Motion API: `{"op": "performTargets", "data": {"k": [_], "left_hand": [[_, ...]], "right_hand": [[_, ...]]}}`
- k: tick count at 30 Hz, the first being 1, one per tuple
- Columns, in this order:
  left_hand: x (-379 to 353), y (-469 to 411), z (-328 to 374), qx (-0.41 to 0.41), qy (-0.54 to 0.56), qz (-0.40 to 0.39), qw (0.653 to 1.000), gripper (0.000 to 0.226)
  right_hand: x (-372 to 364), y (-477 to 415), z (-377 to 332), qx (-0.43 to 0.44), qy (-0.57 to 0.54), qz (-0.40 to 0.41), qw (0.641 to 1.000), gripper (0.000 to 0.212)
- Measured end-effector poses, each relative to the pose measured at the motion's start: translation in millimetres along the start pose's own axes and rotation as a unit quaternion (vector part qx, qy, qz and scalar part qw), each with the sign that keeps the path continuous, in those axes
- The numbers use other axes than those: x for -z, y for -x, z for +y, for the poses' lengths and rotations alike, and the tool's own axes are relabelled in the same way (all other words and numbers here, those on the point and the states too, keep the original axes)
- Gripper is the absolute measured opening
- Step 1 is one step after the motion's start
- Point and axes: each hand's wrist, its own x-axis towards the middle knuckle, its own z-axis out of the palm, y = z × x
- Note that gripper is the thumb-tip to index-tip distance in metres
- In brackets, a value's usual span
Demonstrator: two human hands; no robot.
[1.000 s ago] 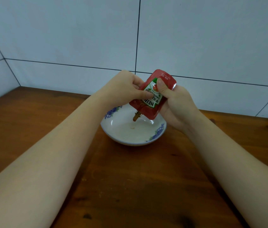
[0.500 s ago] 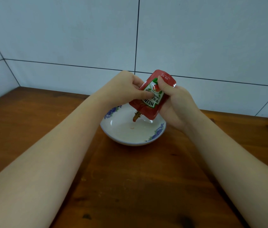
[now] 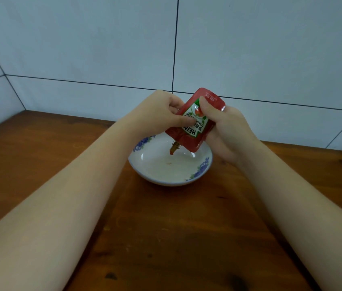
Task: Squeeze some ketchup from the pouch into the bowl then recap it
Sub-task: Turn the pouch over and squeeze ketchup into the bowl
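A red ketchup pouch is held upside down over a white bowl with blue flowers on its rim. Its uncapped spout points down into the bowl, with a red bead of ketchup at its tip. A small smear lies on the bowl's bottom below it. My left hand pinches the pouch's left side, thumb across the label. My right hand grips the right side, thumb pressed on the upper front. The cap is not visible.
The bowl sits on a brown wooden table near the back. White tiled walls close the table behind and to the left. Both of my forearms stretch across the table towards the bowl.
Both hands keep the same hold on the pouch. A red bead of ketchup now shows at the spout's tip.
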Motion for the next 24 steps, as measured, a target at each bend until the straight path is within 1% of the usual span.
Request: {"op": "performTargets", "data": {"k": [10,20,24], "left_hand": [[-0.7,-0.2,-0.1,-0.001,0.015,0.002,1.0,0.011],[-4.7,-0.5,-2.1,-0.007,0.007,0.005,1.0,0.009],[-5.7,-1.5,-1.2,-0.008,0.002,0.016,1.0,0.013]], "right_hand": [[-4.5,3.6,-3.3,0.014,0.04,0.021,0.999,0.026],[-6.6,5.7,-4.2,0.017,0.059,0.027,0.998,0.031],[-6.7,6.2,-6.0,0.023,0.056,0.025,0.998,0.033]]}}
